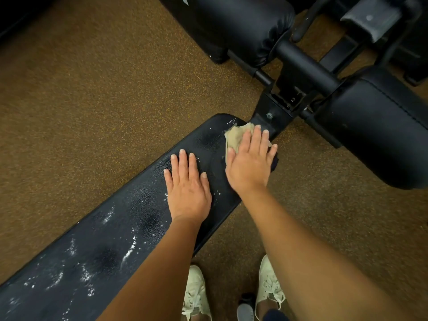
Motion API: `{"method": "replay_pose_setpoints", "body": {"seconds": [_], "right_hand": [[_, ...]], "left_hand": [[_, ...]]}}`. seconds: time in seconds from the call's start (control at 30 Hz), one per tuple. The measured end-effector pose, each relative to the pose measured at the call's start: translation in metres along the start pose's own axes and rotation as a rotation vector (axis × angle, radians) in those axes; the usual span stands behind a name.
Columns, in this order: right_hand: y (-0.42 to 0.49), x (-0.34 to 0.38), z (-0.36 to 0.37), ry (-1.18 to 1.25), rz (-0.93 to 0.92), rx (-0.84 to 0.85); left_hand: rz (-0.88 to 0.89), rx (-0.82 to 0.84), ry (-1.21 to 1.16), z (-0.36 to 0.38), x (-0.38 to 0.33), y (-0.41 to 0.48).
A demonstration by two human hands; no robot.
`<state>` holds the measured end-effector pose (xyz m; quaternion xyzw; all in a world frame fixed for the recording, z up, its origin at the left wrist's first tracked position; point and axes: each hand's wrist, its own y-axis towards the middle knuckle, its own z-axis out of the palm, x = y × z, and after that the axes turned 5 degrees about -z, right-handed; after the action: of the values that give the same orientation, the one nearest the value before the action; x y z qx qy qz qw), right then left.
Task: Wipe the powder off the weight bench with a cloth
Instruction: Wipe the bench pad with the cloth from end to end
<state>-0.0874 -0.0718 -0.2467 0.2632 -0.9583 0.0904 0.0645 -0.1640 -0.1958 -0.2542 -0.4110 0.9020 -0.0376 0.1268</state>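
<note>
At bench end, right hand presses cloth; bracket reads "2".

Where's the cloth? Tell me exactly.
Head view: the cloth lies on the far end of the bench, pressed under the flat right hand, just right of the left hand.

We see a black, pebbled weight bench streaked with white powder. On its far end lies a beige cloth; beneath it, brown floor flecked orange; beside it, cream shoes; beyond it, black pads.
</note>
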Motion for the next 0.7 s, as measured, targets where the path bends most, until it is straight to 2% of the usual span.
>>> {"method": "replay_pose_setpoints", "body": {"seconds": [0.17, 0.23, 0.37, 0.4, 0.57, 0.63, 0.7], "right_hand": [[-0.048, -0.019, 0.007, -0.02, -0.331, 0.018], [-0.04, -0.033, 0.005, -0.005, -0.269, 0.001], [0.005, -0.015, -0.002, 0.038, 0.057, 0.024], [0.004, -0.007, -0.001, 0.019, 0.046, 0.019], [-0.052, -0.019, 0.006, -0.044, -0.328, 0.035], [-0.042, -0.033, 0.005, -0.035, -0.284, 0.022], [-0.015, -0.026, 0.0, -0.015, -0.111, -0.008]], "left_hand": [[0.002, -0.007, -0.023, 0.0, 0.001, -0.001], [0.006, -0.006, -0.038, -0.001, 0.0, 0.0], [0.006, -0.005, -0.05, 0.0, 0.0, 0.0], [0.006, -0.005, -0.052, 0.0, 0.0, 0.0], [0.003, -0.012, -0.056, 0.0, 0.0, -0.001], [0.01, -0.01, -0.059, 0.0, 0.001, 0.0], [0.014, -0.009, -0.056, 0.0, 0.002, 0.0]]}}
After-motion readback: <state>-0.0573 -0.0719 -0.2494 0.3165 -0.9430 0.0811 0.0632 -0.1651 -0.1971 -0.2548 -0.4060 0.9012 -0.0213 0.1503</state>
